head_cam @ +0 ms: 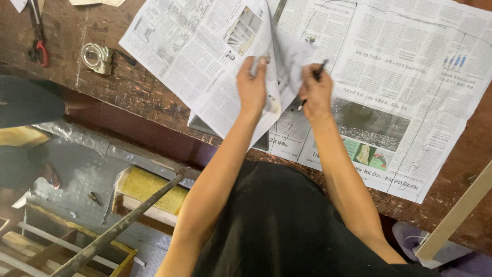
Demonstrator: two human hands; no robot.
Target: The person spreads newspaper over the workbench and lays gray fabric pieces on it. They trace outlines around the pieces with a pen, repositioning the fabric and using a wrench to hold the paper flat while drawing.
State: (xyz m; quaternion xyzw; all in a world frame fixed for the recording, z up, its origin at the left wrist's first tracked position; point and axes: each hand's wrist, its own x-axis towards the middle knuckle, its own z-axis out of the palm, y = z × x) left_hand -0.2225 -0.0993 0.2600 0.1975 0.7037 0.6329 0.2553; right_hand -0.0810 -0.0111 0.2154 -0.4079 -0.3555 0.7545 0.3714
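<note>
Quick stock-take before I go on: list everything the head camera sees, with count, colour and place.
newspaper sheets: several, white with grey print, spread on the table, one lifted
pen: one, dark, in the right hand
table: one, worn brown, across the top
scissors: one, red handles, upper left
tape measure: one, pale, upper left
yellow pad: one, below the table edge
metal rod: one, grey, lower left
wooden strip: one, pale, lower right
left hand: pinching the lifted sheet
right hand: gripping paper and pen
</note>
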